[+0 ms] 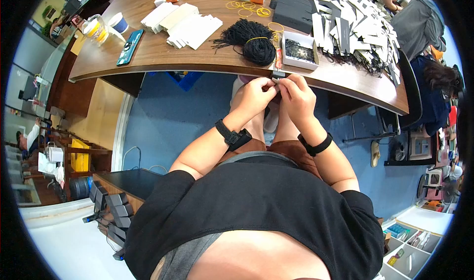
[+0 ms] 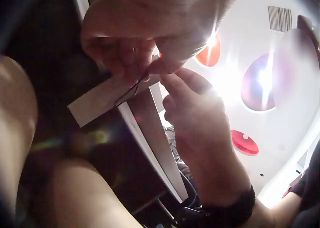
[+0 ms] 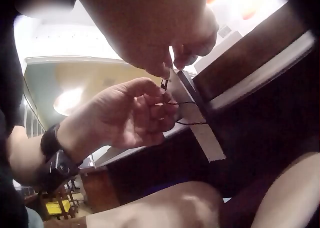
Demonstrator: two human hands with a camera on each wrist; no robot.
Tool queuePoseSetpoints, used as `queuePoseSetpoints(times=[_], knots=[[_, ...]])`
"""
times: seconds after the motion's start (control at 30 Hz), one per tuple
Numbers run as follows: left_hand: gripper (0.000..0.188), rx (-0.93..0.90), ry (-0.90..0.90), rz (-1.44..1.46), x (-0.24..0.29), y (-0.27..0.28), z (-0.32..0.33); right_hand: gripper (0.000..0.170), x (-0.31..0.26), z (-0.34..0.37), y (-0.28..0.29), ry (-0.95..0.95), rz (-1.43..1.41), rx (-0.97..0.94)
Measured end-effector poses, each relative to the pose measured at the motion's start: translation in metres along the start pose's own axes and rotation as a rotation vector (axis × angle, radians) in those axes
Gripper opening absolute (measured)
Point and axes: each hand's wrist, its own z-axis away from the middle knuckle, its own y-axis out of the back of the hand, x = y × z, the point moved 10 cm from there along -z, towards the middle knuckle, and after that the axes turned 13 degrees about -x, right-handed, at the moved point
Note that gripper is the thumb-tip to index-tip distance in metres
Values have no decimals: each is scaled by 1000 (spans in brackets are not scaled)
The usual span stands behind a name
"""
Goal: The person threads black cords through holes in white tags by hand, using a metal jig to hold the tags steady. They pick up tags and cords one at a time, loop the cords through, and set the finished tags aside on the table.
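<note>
At the table's front edge both hands meet. The left hand [image 1: 256,98] and the right hand [image 1: 299,98] pinch a thin black cord [image 3: 192,123] between thumbs and fingertips. The cord loops around or through a pale card strip [image 2: 95,102], which hangs at the fingertips; how it is attached cannot be told. In the right wrist view the left hand [image 3: 127,113] is below and the right hand [image 3: 155,33] above, fingertips nearly touching. The left wrist view shows the right hand [image 2: 197,123] beside the strip. A bundle of black cords [image 1: 254,43] lies on the table just beyond.
On the table [image 1: 197,60] are a box of small black pieces [image 1: 300,52], a heap of tags [image 1: 358,28], a dark box [image 1: 292,13], white strips [image 1: 192,29], yellow bands [image 1: 262,12], a phone [image 1: 130,47] and a cup [image 1: 118,22]. Thighs lie below the hands.
</note>
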Motion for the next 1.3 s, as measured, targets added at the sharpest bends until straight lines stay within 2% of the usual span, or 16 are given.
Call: queuePoseSetpoints(times=[0.1,0.43,0.93,1.03,1.23,1.3], knots=[[13,-27,67,27,2,-3,3,18,4,2,-4,-20,-21,6],[14,-20,42,-16,2,-2,5,18,7,-3,-7,-65,-48,-16],[15,-28,77,-18,6,0,6,17,3,1,-9,-28,23,-5],[15,-30,52,-29,8,0,6,18,9,2,-10,-123,-37,-35],[16,-44,67,-9,9,-1,6,19,-1,1,-7,-30,55,-9],[16,-39,42,6,5,-1,6,19,4,2,-10,-62,-7,-33]])
